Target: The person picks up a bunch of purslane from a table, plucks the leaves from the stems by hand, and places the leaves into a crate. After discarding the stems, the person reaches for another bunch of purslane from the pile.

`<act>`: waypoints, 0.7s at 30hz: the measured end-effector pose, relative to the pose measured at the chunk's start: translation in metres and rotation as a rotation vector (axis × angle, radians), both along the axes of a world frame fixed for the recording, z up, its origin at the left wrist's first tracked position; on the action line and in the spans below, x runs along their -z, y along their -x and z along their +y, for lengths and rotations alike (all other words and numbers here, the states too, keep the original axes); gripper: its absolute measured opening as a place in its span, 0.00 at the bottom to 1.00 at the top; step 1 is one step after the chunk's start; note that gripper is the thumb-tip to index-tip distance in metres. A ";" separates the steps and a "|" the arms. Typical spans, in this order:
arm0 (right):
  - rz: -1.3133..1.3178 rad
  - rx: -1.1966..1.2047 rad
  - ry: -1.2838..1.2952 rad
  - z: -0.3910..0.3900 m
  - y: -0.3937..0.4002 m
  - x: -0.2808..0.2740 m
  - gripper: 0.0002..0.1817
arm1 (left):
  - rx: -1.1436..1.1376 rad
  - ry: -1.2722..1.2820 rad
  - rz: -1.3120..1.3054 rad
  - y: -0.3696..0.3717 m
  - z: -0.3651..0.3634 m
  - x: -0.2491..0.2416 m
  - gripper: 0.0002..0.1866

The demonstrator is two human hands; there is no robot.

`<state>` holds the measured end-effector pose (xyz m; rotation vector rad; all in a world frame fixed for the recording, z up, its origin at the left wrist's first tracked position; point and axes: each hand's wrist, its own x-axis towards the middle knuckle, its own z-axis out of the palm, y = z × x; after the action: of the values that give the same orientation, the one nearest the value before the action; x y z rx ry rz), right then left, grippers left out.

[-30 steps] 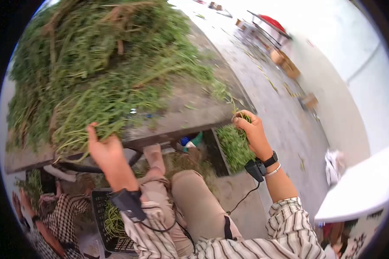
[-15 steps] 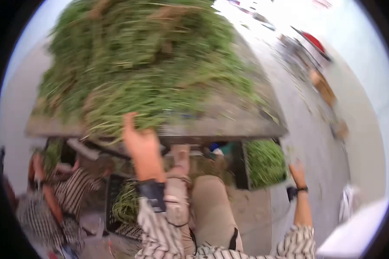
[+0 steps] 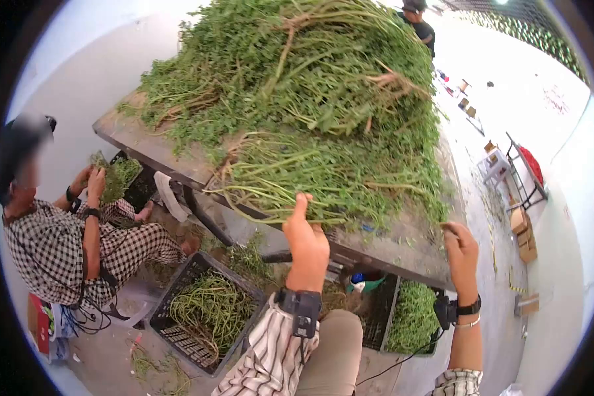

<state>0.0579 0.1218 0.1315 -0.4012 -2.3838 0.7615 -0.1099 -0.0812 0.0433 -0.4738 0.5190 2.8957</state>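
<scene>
My left hand (image 3: pixel 307 249) is at the table's front edge. One digit is stretched up against long green stems (image 3: pixel 270 175) of a leafy herb; the other fingers are bent and partly hidden. It does not visibly grip the stems. My right hand (image 3: pixel 463 259) is by the table's right front corner, fingers curled with the tips close together; whatever is between them is too small to make out. A large heap of leafy herbs (image 3: pixel 244 79), some with brown roots, covers much of the dark table (image 3: pixel 409 254). Below my right hand stands a black crate of green leaves (image 3: pixel 412 317).
A black crate (image 3: pixel 162 323) with bare stems stands on the floor to the left. Beyond it a co-worker (image 3: pixel 53 251) sits holding herbs in both hands. Another person (image 3: pixel 419 26) is behind the heap. Cardboard boxes (image 3: pixel 525 234) and a stool (image 3: pixel 498 165) stand along the right wall.
The view has swung left and sharpened, showing more of the seated co-worker. My right hand has risen from beside the leaf crate to the table corner, its fingers more curled. My left hand stays by the stems.
</scene>
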 end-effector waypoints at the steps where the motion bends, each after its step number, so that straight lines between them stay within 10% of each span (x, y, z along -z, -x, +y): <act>1: -0.033 -0.113 -0.058 -0.011 0.024 -0.007 0.11 | 0.018 0.005 0.023 0.000 -0.001 0.000 0.09; 10: 0.006 -0.559 -0.300 -0.074 0.205 0.017 0.21 | 0.005 -0.021 0.042 0.006 0.003 0.007 0.08; 21: -0.018 -0.668 -0.425 -0.102 0.218 0.003 0.11 | 0.036 -0.072 -0.007 0.007 -0.004 0.002 0.05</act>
<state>-0.1605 0.0198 0.1285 0.5903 -2.6174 0.4872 -0.1166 -0.0854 0.0415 -0.4588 0.4164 2.8661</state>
